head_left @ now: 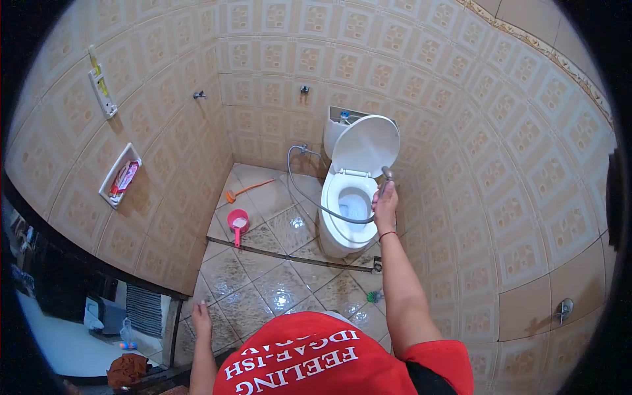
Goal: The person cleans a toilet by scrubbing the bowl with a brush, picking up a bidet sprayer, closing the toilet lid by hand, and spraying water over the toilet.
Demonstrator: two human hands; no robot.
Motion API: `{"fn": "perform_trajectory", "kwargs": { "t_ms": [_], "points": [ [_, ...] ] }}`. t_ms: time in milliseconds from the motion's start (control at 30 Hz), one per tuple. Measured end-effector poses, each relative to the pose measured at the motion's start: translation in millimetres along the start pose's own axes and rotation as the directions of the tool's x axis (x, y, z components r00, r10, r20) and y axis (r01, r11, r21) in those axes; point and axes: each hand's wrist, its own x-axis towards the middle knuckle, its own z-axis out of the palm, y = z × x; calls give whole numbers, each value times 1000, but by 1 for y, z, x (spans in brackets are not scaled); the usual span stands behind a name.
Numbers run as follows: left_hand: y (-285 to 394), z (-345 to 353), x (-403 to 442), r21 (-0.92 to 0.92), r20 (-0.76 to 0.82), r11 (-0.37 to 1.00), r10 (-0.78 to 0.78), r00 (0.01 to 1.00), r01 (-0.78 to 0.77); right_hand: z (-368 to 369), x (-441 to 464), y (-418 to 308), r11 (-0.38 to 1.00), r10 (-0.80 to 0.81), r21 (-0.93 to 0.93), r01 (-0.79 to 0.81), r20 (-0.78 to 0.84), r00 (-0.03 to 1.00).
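Two bare hands are showing beyond a red lettered T-shirt (303,359). The right hand (386,203) is gripping a handheld bidet sprayer (387,174), its fingers closing around the handle, and is holding it over the right side of a white toilet (331,229). A grey hose (359,221) is looping from the wall valve (303,149) across the front of the bowl to the sprayer. The toilet lid (370,141) is standing raised, leaning back toward the cistern (334,136). The left hand (202,321) is hanging low above the tiled floor (257,289), its fingers loosely extending.

Left of the toilet, a pink dipper (237,239) is resting on the floor with something whitish inside, and an orange-headed brush (230,196) is lying just behind it. A green bristled brush head (374,297) is sitting near the right forearm. Wet tiles are gleaming in front of the toilet.
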Motion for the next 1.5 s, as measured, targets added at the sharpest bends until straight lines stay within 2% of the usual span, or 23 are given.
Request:
{"fn": "perform_trajectory", "kwargs": {
  "t_ms": [33,100,133,267,367,400,500,633,700,800,833,933,1067,1133,1200,1267,1300,1367,1400,1433,1467,1500],
  "points": [
    [-1,0,1,-2,-2,1000,-2,1000,2,1,-2,7,999,18,-42,-16,56,998],
    [-4,-2,6,-8,95,999,-41,995,42,1,-8,19,991,62,-129,-41,164,984],
    [-5,-2,7,-10,142,998,-60,988,62,0,-11,22,991,61,-130,-39,168,984],
    [-8,5,4,8,19,1000,1,1000,-1,1,-16,28,981,114,-180,-78,199,973],
    [-9,7,7,-4,44,1000,-18,999,18,-5,-4,24,999,17,-49,-16,4,1000],
    [-7,8,8,-8,57,1000,-26,998,26,-9,0,21,998,18,-53,-18,-1,1000],
    [1,13,8,-48,78,997,-62,995,66,-20,13,14,999,-4,-39,-4,-196,981],
    [19,26,10,-63,107,996,-59,993,66,-33,17,18,998,51,-21,-59,-280,959],
    [20,36,15,-62,115,996,-49,992,56,-32,16,29,996,73,-24,-82,-254,964],
    [8,65,36,-43,293,997,-47,955,62,-25,13,46,991,126,-27,-134,-202,971],
    [8,74,40,-43,288,997,-50,956,66,-18,11,50,987,152,-30,-159,-175,973],
    [39,104,49,-17,311,1000,21,950,-16,-6,16,62,978,202,-34,-207,-104,974],
    [118,133,47,-55,326,998,42,944,-26,-2,38,93,972,235,12,-235,-123,964],
    [146,165,53,-65,571,991,134,810,-118,5,47,110,871,482,148,-468,-82,872],
    [207,190,39,-144,640,971,239,731,-191,23,48,127,869,490,8,-495,122,863],
    [234,238,39,-234,693,934,356,627,-271,57,42,107,736,661,-41,-676,263,703],
    [244,263,38,-235,689,935,352,633,-265,76,35,93,726,671,-97,-681,315,671],
    [257,308,43,-345,644,840,536,546,-418,104,33,84,715,683,-159,-681,368,631],
    [257,323,48,-343,642,843,532,552,-414,114,35,86,718,671,-219,-661,468,575],
    [258,335,52,-399,675,887,456,580,-234,118,43,89,723,657,-274,-635,559,507],
    [258,346,54,-440,711,897,377,593,-43,121,59,93,718,661,-281,-637,561,498],
    [257,356,58,-466,748,873,298,593,148,125,85,96,712,692,-500,-493,616,375]
  ]
}}
